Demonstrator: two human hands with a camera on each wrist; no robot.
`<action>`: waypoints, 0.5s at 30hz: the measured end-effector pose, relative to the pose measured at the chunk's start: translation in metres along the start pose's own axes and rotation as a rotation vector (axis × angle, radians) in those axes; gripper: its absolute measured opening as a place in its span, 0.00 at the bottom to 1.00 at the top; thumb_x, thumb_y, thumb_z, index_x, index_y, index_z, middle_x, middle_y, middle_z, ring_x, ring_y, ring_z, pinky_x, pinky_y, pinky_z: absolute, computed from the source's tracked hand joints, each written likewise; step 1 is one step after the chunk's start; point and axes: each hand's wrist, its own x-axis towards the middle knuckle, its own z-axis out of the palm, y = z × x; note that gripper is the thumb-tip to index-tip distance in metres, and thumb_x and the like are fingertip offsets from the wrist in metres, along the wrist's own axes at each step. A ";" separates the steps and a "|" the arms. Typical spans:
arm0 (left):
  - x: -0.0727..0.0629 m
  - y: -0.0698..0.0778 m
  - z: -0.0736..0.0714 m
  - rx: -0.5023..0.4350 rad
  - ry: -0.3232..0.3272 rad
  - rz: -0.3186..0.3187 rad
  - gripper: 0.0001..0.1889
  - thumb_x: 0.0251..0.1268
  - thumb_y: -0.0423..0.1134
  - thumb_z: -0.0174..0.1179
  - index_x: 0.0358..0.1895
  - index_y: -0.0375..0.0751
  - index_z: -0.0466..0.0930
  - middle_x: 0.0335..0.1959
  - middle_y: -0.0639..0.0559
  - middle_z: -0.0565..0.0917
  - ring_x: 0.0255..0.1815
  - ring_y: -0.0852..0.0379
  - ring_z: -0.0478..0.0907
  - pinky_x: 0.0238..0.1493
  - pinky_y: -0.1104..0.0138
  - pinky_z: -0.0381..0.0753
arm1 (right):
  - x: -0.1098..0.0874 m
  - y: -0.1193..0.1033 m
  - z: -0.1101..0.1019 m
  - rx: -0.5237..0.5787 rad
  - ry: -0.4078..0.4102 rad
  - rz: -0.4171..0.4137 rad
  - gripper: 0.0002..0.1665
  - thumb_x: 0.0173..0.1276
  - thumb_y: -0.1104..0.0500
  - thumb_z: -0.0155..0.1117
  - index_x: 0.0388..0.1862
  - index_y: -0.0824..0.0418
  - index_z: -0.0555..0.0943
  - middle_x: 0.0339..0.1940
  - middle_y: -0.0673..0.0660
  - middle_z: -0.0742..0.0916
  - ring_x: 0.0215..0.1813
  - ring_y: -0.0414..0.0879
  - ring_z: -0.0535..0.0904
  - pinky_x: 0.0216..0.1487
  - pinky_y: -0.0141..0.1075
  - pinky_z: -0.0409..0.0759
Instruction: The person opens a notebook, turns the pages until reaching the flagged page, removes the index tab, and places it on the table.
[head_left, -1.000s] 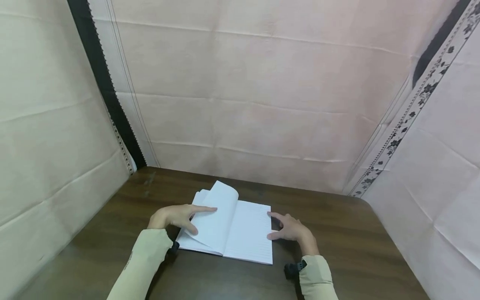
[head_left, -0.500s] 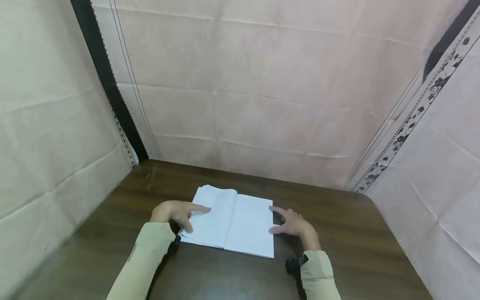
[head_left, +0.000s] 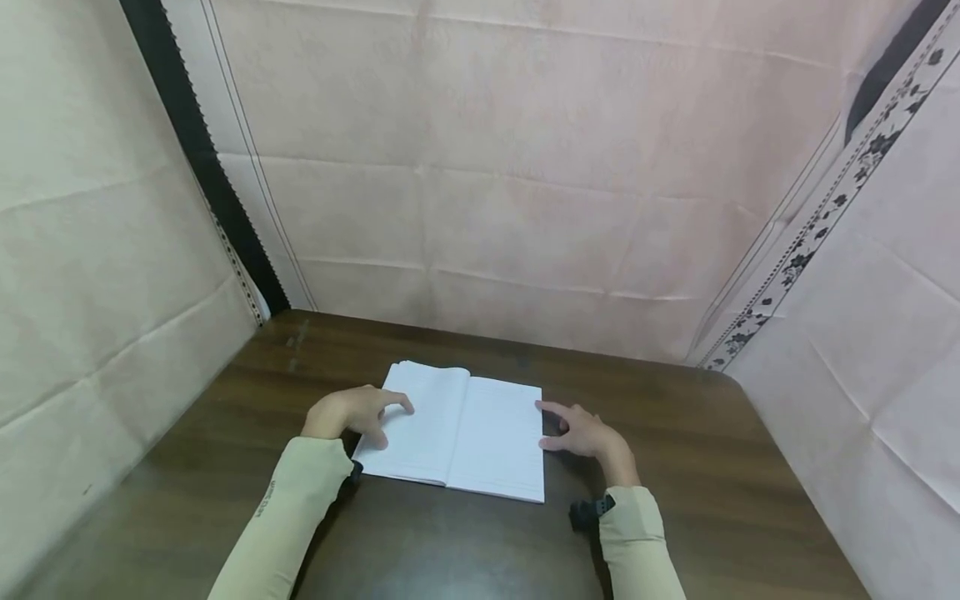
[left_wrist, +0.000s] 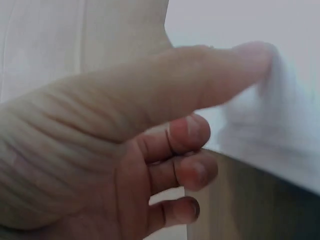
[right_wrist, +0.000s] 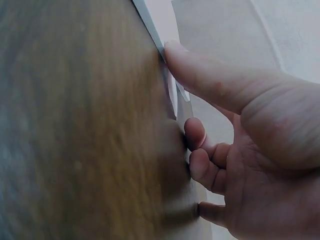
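An open notebook point(head_left: 495, 442) with white, faintly lined pages lies on the brown table. My left hand point(head_left: 348, 414) rests at the outer edge of the left page point(head_left: 427, 429), index finger and thumb spread apart on the paper. In the left wrist view the thumb point(left_wrist: 215, 75) presses the page, while the other fingers hang loosely bent beside it. My right hand point(head_left: 588, 435) touches the notebook's right edge with index fingertip and thumb held apart. In the right wrist view its thumb point(right_wrist: 210, 77) lies on the page edge, and the remaining fingers are loosely bent near the table.
The wooden table point(head_left: 480, 542) extends around the notebook on every side. Pale cloth hangings point(head_left: 480, 208) stand behind it and at both sides. A black wrist device point(head_left: 585, 514) is strapped by the right sleeve.
The lifted left pages have come down and now lie nearly flat. My left index finger has bent and drawn back slightly. My right hand keeps its place at the right edge.
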 end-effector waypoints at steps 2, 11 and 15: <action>0.002 0.005 0.001 0.009 0.005 0.041 0.31 0.54 0.33 0.75 0.62 0.58 0.77 0.51 0.46 0.78 0.48 0.49 0.72 0.50 0.47 0.75 | 0.001 0.000 0.000 -0.005 0.003 -0.003 0.43 0.62 0.47 0.74 0.75 0.40 0.68 0.51 0.57 0.76 0.56 0.56 0.71 0.60 0.71 0.62; 0.020 0.021 0.011 0.078 0.003 0.231 0.32 0.57 0.34 0.71 0.66 0.53 0.73 0.26 0.55 0.73 0.28 0.60 0.67 0.38 0.61 0.68 | 0.001 0.000 -0.001 0.000 -0.003 -0.010 0.42 0.64 0.48 0.73 0.76 0.41 0.68 0.53 0.58 0.76 0.58 0.56 0.71 0.62 0.73 0.58; 0.027 0.031 0.018 0.114 0.014 0.295 0.31 0.58 0.36 0.70 0.67 0.52 0.73 0.24 0.57 0.71 0.28 0.61 0.65 0.40 0.62 0.67 | 0.001 0.000 -0.001 0.002 -0.003 -0.010 0.42 0.64 0.48 0.73 0.76 0.41 0.68 0.55 0.59 0.76 0.59 0.57 0.71 0.63 0.74 0.56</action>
